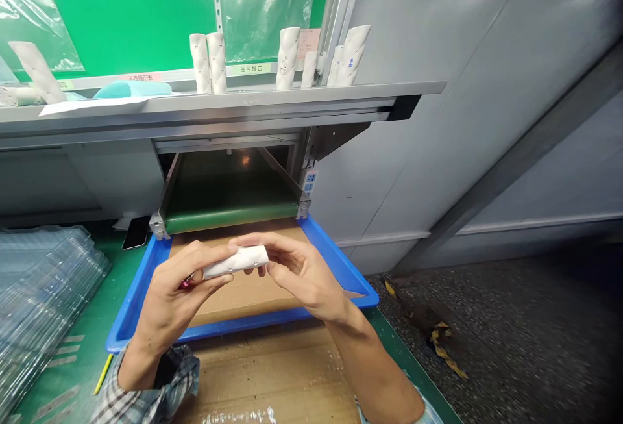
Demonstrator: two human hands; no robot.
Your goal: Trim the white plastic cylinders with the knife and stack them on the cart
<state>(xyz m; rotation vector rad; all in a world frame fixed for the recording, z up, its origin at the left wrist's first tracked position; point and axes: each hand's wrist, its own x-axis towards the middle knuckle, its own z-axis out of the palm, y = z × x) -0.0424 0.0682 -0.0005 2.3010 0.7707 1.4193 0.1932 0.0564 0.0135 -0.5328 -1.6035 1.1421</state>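
Observation:
A white cylindrical part [236, 261] with small dark marks lies across the gap between my hands, above a blue plastic tray [141, 307]. My left hand [178, 294] grips its left end and also holds a small red item [185, 280], mostly hidden by the fingers. My right hand [302, 274] pinches the part's right end with its fingertips. A cardboard sheet [243, 297] lines the tray beneath both hands.
A metal shelf [219, 109] ahead carries several similar white cylinders [217, 63]. Under it runs a green conveyor belt [228, 216]. A phone [136, 232] lies beside the tray, with stacked clear plastic trays [43, 287] at left. The green bench edge drops to the floor at right.

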